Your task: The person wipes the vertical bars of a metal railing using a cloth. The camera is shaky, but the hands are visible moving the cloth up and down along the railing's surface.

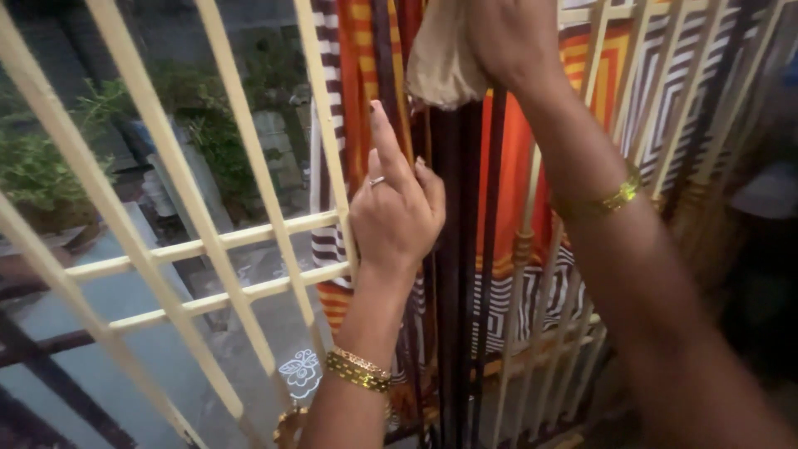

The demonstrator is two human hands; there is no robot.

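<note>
My left hand [397, 206] is raised against a hanging striped cloth [509, 191] in orange, brown, white and black, fingers together and pinching a fold of it next to a cream bar. A ring and gold bangles show on that hand and wrist. My right hand [507, 37] is higher up at the frame's top, closed on a bunched beige cloth [440, 66] that hangs in front of the striped cloth. A gold bangle sits on the right forearm.
A cream metal window grille [199, 249] with slanted vertical bars and two crossbars fills the view. Behind it lie green plants [41, 166], a stone wall and a floor with a white chalk flower drawing [301, 370].
</note>
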